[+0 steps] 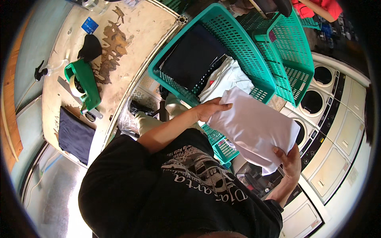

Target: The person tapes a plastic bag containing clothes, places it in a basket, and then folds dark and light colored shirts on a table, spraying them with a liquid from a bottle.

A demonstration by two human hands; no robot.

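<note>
Between my two hands I hold a folded white cloth (254, 125), smooth and roughly rectangular, in front of my body. My left hand (210, 110) grips its left end, thumb on top and fingers beneath. At the lower right corner my right hand (289, 162) pinches it, with the thumb showing on top. Just beyond the cloth stands a green plastic laundry basket (234, 29). Inside it lie folded black clothes (194, 55) and a crumpled white garment (227, 80), which the held cloth partly overlaps in view.
A worn table (139, 23) at left carries a green tape dispenser (92, 85), a folded dark cloth (73, 133), a blue card (89, 25) and a spray bottle (43, 71). More green baskets (291, 51) and stacked front-loading machines (313, 102) stand right. Another person's arm (317, 10) shows top right.
</note>
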